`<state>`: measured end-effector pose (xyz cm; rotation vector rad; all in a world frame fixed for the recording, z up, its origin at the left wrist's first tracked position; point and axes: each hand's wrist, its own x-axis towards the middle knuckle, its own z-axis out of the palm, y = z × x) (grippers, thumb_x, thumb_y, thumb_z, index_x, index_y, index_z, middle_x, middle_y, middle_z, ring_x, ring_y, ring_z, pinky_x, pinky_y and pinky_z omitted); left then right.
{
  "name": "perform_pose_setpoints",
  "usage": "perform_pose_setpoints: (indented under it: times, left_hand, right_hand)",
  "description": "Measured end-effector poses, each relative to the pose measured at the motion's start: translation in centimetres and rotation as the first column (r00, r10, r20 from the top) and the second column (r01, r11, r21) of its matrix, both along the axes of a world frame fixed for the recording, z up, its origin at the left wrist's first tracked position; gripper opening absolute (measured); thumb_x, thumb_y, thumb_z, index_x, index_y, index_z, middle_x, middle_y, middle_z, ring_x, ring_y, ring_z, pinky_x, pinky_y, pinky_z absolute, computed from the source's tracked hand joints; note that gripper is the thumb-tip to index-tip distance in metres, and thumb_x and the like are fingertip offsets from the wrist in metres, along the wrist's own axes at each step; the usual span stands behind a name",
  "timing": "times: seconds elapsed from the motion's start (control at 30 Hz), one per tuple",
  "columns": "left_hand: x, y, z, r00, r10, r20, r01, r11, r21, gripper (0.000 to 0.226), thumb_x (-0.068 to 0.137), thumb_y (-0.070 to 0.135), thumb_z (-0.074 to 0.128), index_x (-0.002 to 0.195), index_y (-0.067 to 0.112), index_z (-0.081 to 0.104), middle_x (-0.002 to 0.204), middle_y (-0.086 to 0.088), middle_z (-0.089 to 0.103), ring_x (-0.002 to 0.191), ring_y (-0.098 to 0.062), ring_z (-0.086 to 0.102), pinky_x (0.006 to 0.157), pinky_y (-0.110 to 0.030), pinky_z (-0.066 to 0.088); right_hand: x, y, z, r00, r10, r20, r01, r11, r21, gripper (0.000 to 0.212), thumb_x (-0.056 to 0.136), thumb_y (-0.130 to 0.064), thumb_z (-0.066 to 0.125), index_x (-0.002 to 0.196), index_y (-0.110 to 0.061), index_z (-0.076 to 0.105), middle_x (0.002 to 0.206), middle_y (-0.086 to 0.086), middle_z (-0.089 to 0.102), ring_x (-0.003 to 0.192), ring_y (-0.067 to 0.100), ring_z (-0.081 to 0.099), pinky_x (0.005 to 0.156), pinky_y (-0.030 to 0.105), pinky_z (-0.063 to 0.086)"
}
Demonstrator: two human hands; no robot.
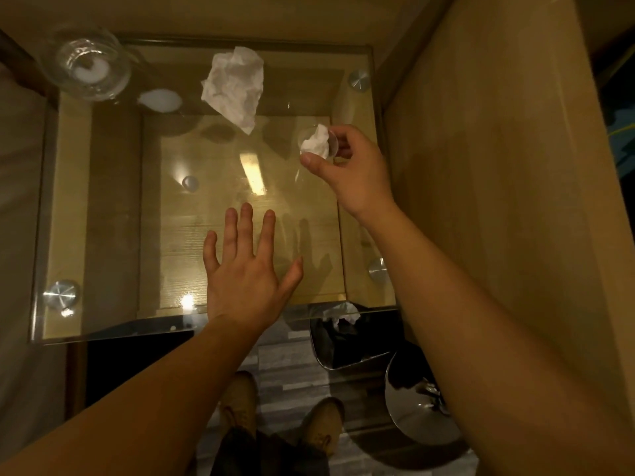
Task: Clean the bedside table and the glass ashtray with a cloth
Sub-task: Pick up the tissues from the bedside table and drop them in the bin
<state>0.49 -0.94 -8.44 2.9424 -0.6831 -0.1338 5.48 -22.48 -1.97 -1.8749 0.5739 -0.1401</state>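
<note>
While the left hand (pixel 240 280) rests spread flat on the counter (pixel 103 207), wiping seems unstarted
Right hand (pixel 347 173) pinches a wad-filled glass dish (pixel 305 138), likely the ashtray; cloth (pixel 233 87) lies crumpled, untouched, behind

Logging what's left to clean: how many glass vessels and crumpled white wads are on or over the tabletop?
Glass vessels: 2 (large glass vessel; small glass vessel in right hand)
Crumpled white wads: 2 (loose wad; tucked wad)
Total: 4
</note>
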Motion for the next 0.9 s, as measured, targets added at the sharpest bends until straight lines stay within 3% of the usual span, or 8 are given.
perform_pose_setpoints:
  times: [0.1, 0.23, 0.37, 0.53, 0.67, 0.77, 0.83, 0.9]
  left_hand:
    - [0.0, -0.1, 0.2, 1.000, 0.012, -0.007, -0.012, 1.000, -0.003, 0.082, 0.098, 0.073, 0.027, 0.164, 0.024, 0.020, 0.173, -0.013, 0.013, 0.161, -0.028, 0.004, 0.124, -0.057, 0.006]
    - [0.1, -0.1, 0.3, 0.999, 0.012, -0.033, -0.013, 1.000, -0.025, 0.082, 0.099, 0.073, 0.027, 0.164, 0.025, 0.018, 0.174, -0.012, 0.010, 0.161, -0.027, 0.001, 0.125, -0.057, 0.004]
    - [0.0, 0.0, 0.4, 1.000, 0.006, -0.025, -0.007, 0.999, -0.033, 0.082, 0.099, 0.073, 0.025, 0.164, 0.024, 0.018, 0.174, -0.013, 0.012, 0.161, -0.029, 0.003, 0.125, -0.059, 0.007]
    - [0.1, -0.1, 0.5, 0.999, 0.015, -0.033, -0.016, 0.999, -0.039, 0.082, 0.099, 0.073, 0.027, 0.164, 0.024, 0.018, 0.174, -0.013, 0.012, 0.161, -0.029, 0.003, 0.125, -0.060, 0.007]
    - [0.0, -0.2, 0.6, 0.999, 0.014, -0.037, -0.016, 0.999, -0.045, 0.082, 0.099, 0.074, 0.026, 0.164, 0.025, 0.018, 0.174, -0.013, 0.012, 0.161, -0.029, 0.002, 0.125, -0.060, 0.006]
    - [-0.1, -0.2, 0.8, 0.999, 0.013, -0.037, -0.015, 0.998, -0.053, 0.082, 0.099, 0.074, 0.026, 0.164, 0.024, 0.019, 0.174, -0.013, 0.012, 0.161, -0.029, 0.002, 0.125, -0.059, 0.006]
    - [-0.1, -0.2, 0.8, 0.999, 0.010, -0.038, -0.012, 0.999, -0.047, 0.082, 0.099, 0.073, 0.026, 0.164, 0.024, 0.019, 0.174, -0.013, 0.011, 0.161, -0.029, 0.002, 0.126, -0.059, 0.006]
    - [-0.1, -0.2, 0.9, 0.999, 0.008, -0.043, -0.010, 0.999, -0.044, 0.082, 0.099, 0.073, 0.026, 0.164, 0.024, 0.018, 0.174, -0.013, 0.010, 0.161, -0.029, 0.001, 0.126, -0.059, 0.006]
  right_hand:
    - [-4.9, -0.2, 1.3, 0.995, -0.101, 0.003, 0.101, 0.994, 0.035, 0.047, 0.080, -0.035, 0.085, 0.121, -0.030, 0.064, 0.109, -0.020, 0.069, 0.101, -0.011, 0.064, 0.082, 0.011, 0.054]
    - [-14.3, 0.2, 2.3, 0.972, -0.224, -0.069, 0.230, 0.970, 0.082, 0.048, 0.077, -0.041, 0.084, 0.121, -0.039, 0.065, 0.118, -0.020, 0.071, 0.106, 0.000, 0.070, 0.083, 0.023, 0.060]
    - [-23.0, 1.1, 2.5, 0.918, -0.363, -0.158, 0.373, 0.927, 0.036, 0.047, 0.075, -0.049, 0.083, 0.118, -0.045, 0.065, 0.118, -0.024, 0.071, 0.105, -0.003, 0.069, 0.078, 0.013, 0.057]
    - [-29.2, 2.4, -1.1, 0.821, -0.510, -0.257, 0.539, 0.841, 0.053, 0.045, 0.078, -0.036, 0.086, 0.119, -0.035, 0.066, 0.111, -0.022, 0.073, 0.102, -0.002, 0.069, 0.077, 0.016, 0.056]
    - [-30.3, 3.9, -5.5, 0.819, -0.416, -0.396, 0.488, 0.868, 0.097, 0.044, 0.082, -0.029, 0.085, 0.120, -0.027, 0.064, 0.111, -0.011, 0.074, 0.103, 0.002, 0.070, 0.086, 0.023, 0.057]
    - [-30.5, 4.4, -8.9, 0.826, -0.332, -0.455, 0.436, 0.888, 0.145, 0.046, 0.086, -0.019, 0.082, 0.127, -0.024, 0.062, 0.112, -0.013, 0.072, 0.108, 0.003, 0.069, 0.090, 0.023, 0.058]
    - [-30.5, 4.4, -10.3, 0.819, -0.306, -0.486, 0.422, 0.894, 0.148, 0.059, 0.087, -0.017, 0.081, 0.141, -0.015, 0.056, 0.121, -0.008, 0.069, 0.120, 0.014, 0.065, 0.095, 0.023, 0.055]
    - [-30.3, 4.1, -10.7, 0.803, -0.305, -0.512, 0.424, 0.896, 0.131, 0.070, 0.089, -0.019, 0.079, 0.150, -0.008, 0.046, 0.139, 0.005, 0.062, 0.132, 0.023, 0.057, 0.109, 0.037, 0.049]
